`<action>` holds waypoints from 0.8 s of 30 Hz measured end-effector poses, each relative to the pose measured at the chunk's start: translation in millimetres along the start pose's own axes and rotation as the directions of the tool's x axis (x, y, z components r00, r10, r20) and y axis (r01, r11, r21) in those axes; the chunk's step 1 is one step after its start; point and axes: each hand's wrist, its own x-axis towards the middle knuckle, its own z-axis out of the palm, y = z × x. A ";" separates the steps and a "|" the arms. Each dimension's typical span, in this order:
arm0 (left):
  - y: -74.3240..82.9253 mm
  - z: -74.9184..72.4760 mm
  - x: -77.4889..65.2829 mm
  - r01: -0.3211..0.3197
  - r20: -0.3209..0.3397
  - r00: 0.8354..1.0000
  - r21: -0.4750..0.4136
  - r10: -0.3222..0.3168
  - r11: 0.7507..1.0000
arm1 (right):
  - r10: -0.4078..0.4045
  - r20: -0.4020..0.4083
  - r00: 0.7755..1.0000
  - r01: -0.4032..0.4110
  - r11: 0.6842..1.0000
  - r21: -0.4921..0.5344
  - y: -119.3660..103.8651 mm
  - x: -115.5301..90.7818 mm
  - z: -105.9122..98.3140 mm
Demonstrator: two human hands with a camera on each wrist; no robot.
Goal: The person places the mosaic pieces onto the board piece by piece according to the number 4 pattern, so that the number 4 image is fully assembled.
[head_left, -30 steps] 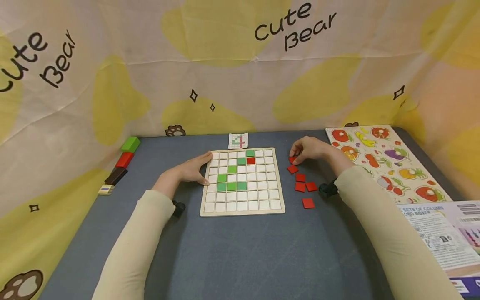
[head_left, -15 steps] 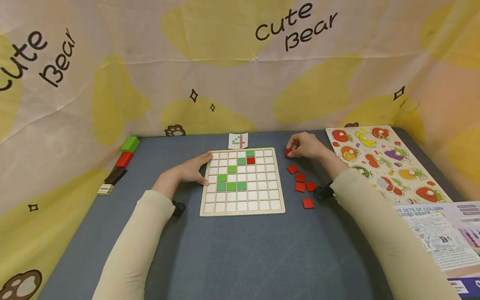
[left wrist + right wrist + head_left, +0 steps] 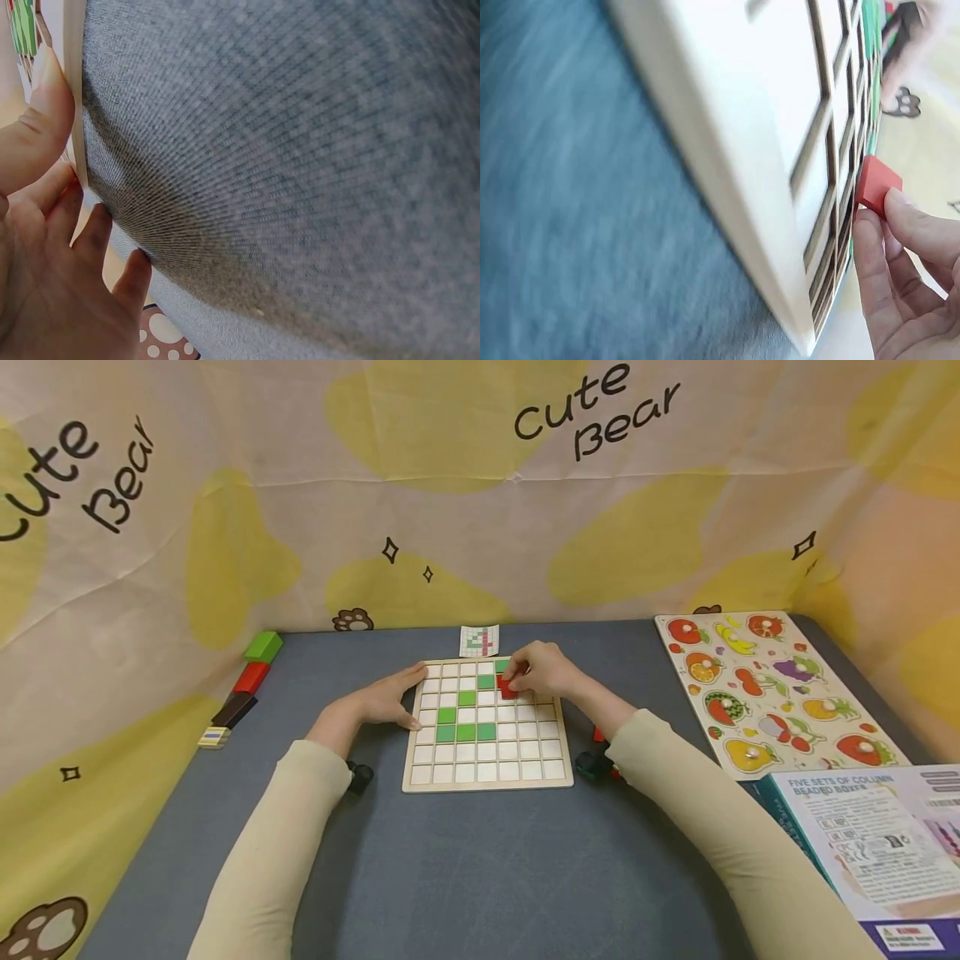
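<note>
A light wooden grid board with white squares lies on the table. Several green tiles are set into its squares. My left hand rests along the board's left edge, fingers extended; in the left wrist view its thumb lies against the rim. Over the upper right part of the grid, my right hand pinches a red square tile between thumb and fingertips. In the right wrist view this tile is tilted, close over the squares. My right hand's fingers hide part of the top rows.
A small pattern card lies behind the board. Loose red tiles are mostly hidden by the right wrist. At the left stand green blocks, red and dark ones beside them. A fruit puzzle board and a box occupy the right side.
My right hand has lifted a red tile from the loose ones and carried it left over the board. The left hand stays at the board's edge.
</note>
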 end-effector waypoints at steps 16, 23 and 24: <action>-0.1 0.8 0.6 -0.003 0.005 1.000 0.002 0.003 1.000 | -0.048 0.012 0.999 0.049 0.988 -0.144 -1.9 0.1 6.4; -3.0 1.5 1.4 -0.007 -0.004 1.000 0.000 0.007 1.000 | -0.046 0.032 0.998 0.050 0.991 -0.121 17.0 -5.4 -17.8; -3.2 1.3 1.2 -0.005 -0.003 1.000 0.001 0.005 1.000 | -0.036 0.038 0.999 0.041 0.992 -0.118 21.6 -7.0 -23.1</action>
